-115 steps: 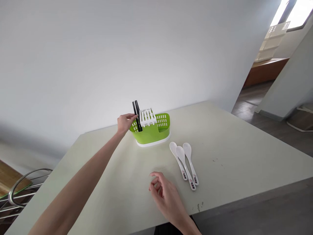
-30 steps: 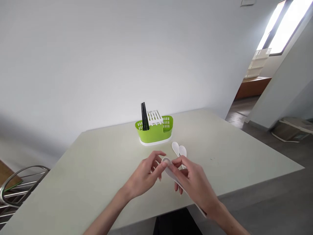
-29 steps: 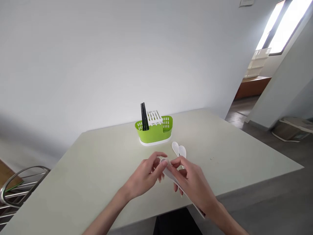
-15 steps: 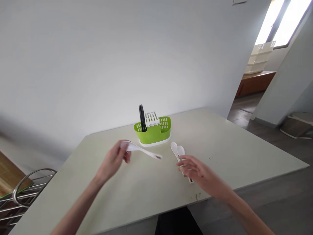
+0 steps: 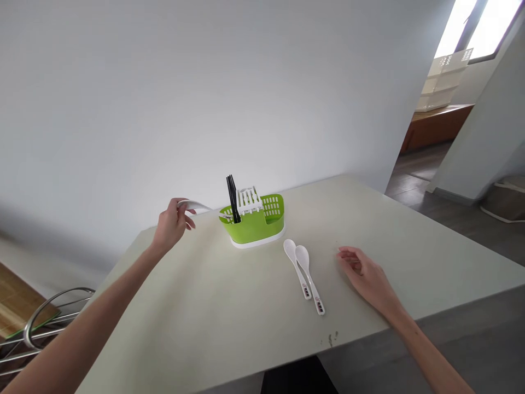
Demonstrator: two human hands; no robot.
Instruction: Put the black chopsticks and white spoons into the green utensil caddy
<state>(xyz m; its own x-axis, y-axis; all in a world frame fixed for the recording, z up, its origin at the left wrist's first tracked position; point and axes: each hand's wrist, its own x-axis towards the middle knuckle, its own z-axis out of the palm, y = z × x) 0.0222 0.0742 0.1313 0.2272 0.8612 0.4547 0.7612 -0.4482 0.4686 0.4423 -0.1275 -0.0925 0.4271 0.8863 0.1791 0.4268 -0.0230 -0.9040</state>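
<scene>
My left hand (image 5: 172, 221) grips a white spoon (image 5: 197, 205) by its bowl end, and the handle points right to the left rim of a green basket (image 5: 256, 229). The handle's tip overlaps that compartment, beside several black chopsticks (image 5: 232, 198) standing upright in it. A white slotted rack (image 5: 249, 201) sits across the basket's middle. Two more white spoons lie in front of the basket: one spoon (image 5: 297, 268) on the left, the other spoon (image 5: 310, 279) partly against it. To their right, my right hand (image 5: 363, 273) rests near the tabletop, fingers loosely curled, holding nothing visible.
Everything stands on a pale table (image 5: 229, 323), which meets a plain wall (image 5: 205, 98) behind. At the lower left is a metal rack (image 5: 53, 314) next to a wooden board (image 5: 24, 298). The table's front edge has small chipped marks.
My left hand has carried the spoon left and up, bringing its handle tip to the basket's left compartment. My right hand has drawn away rightward from the two lying spoons.
</scene>
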